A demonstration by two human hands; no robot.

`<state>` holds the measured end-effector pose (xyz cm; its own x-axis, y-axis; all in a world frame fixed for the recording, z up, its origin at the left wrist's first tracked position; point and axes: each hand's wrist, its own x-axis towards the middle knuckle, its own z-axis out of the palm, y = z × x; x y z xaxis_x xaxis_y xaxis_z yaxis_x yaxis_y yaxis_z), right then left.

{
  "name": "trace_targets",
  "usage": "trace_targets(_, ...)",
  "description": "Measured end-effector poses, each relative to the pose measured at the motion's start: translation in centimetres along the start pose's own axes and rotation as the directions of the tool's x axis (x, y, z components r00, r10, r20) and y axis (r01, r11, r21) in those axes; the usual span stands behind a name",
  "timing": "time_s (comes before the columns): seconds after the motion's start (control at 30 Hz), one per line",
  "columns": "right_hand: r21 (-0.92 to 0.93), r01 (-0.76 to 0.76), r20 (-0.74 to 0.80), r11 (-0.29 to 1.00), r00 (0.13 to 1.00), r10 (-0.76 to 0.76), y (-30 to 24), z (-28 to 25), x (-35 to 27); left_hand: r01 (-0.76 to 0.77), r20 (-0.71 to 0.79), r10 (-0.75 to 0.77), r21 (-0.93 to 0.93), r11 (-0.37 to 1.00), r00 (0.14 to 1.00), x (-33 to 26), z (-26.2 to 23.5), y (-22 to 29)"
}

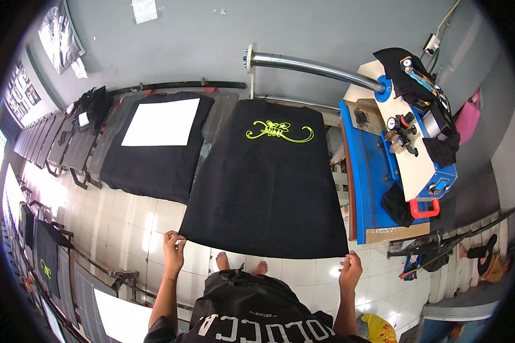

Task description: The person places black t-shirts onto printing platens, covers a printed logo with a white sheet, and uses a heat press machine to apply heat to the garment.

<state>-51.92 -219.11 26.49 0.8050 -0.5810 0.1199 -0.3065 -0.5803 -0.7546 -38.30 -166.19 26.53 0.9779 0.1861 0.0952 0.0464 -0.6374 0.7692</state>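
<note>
In front of me a black T-shirt [267, 188] is spread flat over a printing board, its collar end toward the wall. A neon-yellow scroll-shaped design [279, 131] shows near its far end. My left hand [174, 251] is closed in a pinch on the near left corner of the hem. At the near right corner, my right hand [350, 270] has its fingers pinched on the hem edge. The hem is stretched between both hands, above my bare feet.
Left of it, another black T-shirt [149, 168] carries a white sheet [161, 122]. A blue and cream heat press [377, 171] with a red handle [424, 208] stands close on the right. More boards [54, 257] line the left; a person [492, 266] is far right.
</note>
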Motion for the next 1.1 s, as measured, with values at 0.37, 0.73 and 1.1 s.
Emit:
trace_targets(0.37, -0.203, 0.2, 0.09, 0.959, 0.979, -0.185, 6.2, -1.1, -0.9, 0.108, 0.035, -0.106, -0.057, 0.993, 0.994, -4.6, 1.0, -3.2)
trace_targets(0.73, -0.133, -0.102, 0.451, 0.986, 0.879, 0.151, -5.7, 5.1, -0.6, 0.567, -0.453, -0.367, 0.759, 0.319, 0.813, -17.5, -12.3, -21.7)
trace_targets(1.1, 0.131, 0.373, 0.792, 0.919, 0.517, -0.323, -19.7, 14.5, -1.5, 0.874, -0.599, -0.64, 0.377, 0.306, 0.482, -19.5, -21.0, -24.1)
